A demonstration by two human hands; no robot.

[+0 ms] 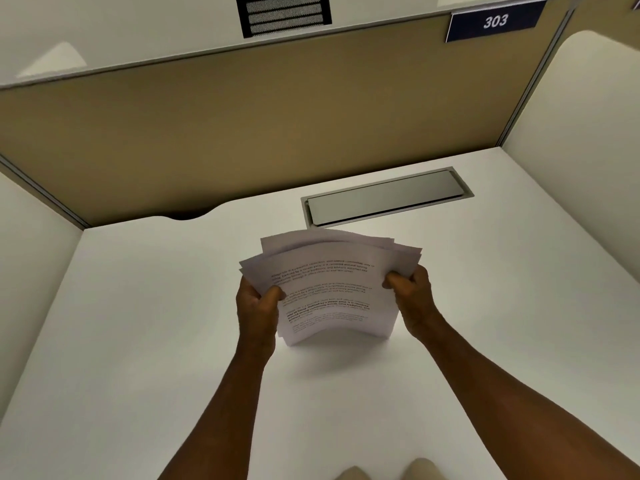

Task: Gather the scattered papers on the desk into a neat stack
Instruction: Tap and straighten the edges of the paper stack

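Observation:
A bundle of white printed papers (329, 289) stands upright on its lower edge on the white desk (138, 323), bowed toward me. The sheets fan out unevenly at the top. My left hand (258, 306) grips the bundle's left side, thumb on the front sheet. My right hand (410, 292) grips the right side in the same way. No loose sheets show elsewhere on the desk.
A grey metal cable-tray lid (384, 197) is set into the desk behind the papers. A tan partition (242, 133) closes the back, with white side panels left and right. A curved cable cut-out (190, 214) sits at the back edge. A "303" sign (495, 20) hangs top right.

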